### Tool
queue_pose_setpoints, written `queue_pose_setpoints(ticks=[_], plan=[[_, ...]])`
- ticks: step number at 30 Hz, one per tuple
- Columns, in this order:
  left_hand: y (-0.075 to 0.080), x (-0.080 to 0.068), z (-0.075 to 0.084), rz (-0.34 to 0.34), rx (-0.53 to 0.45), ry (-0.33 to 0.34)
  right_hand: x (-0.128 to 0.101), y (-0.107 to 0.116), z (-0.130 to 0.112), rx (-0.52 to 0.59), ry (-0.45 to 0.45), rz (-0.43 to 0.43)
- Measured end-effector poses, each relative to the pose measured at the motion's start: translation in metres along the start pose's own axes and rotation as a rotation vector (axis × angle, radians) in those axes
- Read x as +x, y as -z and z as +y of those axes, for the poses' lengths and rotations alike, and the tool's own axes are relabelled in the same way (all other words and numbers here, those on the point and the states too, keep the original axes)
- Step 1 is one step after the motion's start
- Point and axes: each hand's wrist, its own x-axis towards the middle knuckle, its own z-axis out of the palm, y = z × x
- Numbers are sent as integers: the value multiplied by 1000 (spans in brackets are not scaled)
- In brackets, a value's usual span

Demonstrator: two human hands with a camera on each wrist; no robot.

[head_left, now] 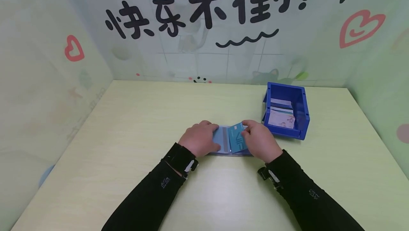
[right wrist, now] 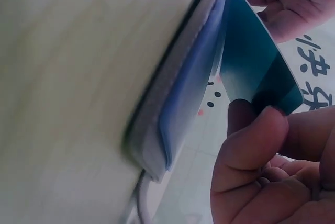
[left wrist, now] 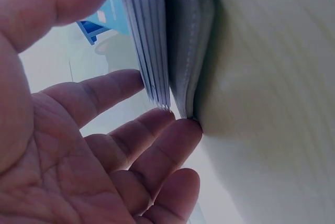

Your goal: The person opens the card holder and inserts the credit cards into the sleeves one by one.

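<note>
So the whole thing comes down to how the teal card (head_left: 237, 138) sits against the card holder (head_left: 222, 140). The holder lies open on the desk (head_left: 127, 124), dead center in front of the person, and the card is tilted over its right half with its long axis running roughly away from the body, leaning a bit to the right. The right hand (head_left: 260, 140) is the one on it — thumb and fingers pinched on the card's near edge, and in the right wrist view the far end of the card is tucked in against the clear sleeves. The left hand (head_left: 199, 138) is just across the spine, fingers fairly straight, resting on the left-hand pages and propping the leaves up — the left wrist view shows fingertips at the page edges, not curled round anything. A blue bin (head_left: 298, 97) with more cards sits off to the right, near the right hand.
</note>
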Motion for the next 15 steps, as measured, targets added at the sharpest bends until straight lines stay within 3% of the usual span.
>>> queue_pose_setpoints(ticks=[15], plan=[[-1,1,1,-9,8,-24,0,2,-1,-141,6,-37]])
